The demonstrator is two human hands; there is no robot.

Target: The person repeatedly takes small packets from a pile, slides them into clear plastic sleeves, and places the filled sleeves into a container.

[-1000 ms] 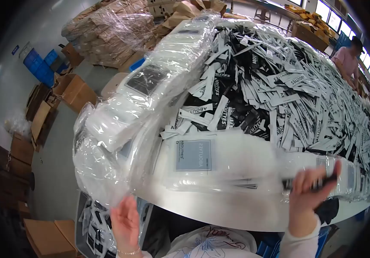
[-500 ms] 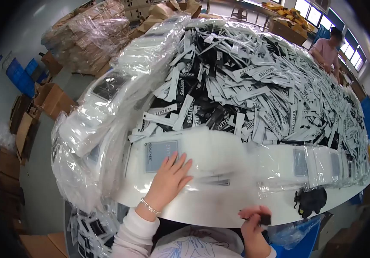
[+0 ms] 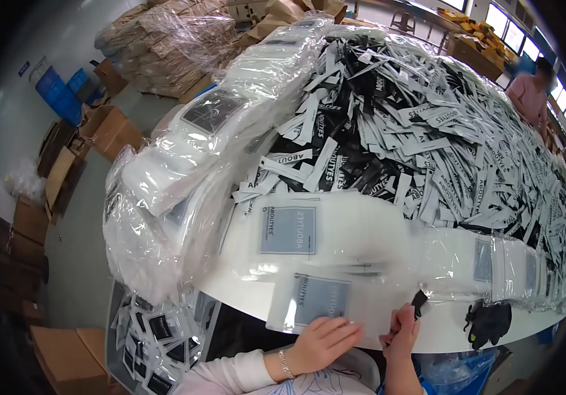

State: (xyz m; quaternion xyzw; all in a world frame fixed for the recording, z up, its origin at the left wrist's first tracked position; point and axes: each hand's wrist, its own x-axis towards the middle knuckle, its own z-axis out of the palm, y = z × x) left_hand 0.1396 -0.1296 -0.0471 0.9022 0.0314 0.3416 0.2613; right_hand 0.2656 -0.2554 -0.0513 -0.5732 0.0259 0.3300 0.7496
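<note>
Scene brightly and evenly lit; windows [image 3: 513,33] at upper right overexposed. Glare noted on clear plastic packaging [image 3: 144,187], left of centre. Wide-angle distortion bows the worktop [image 3: 451,326] edge; frame corners fall to black.

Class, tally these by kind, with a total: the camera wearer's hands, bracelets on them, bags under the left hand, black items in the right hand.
Hands: 2 (left hand, right hand)
Bracelet: 1
Bag: 1
Black item: 1
Total: 5
</note>
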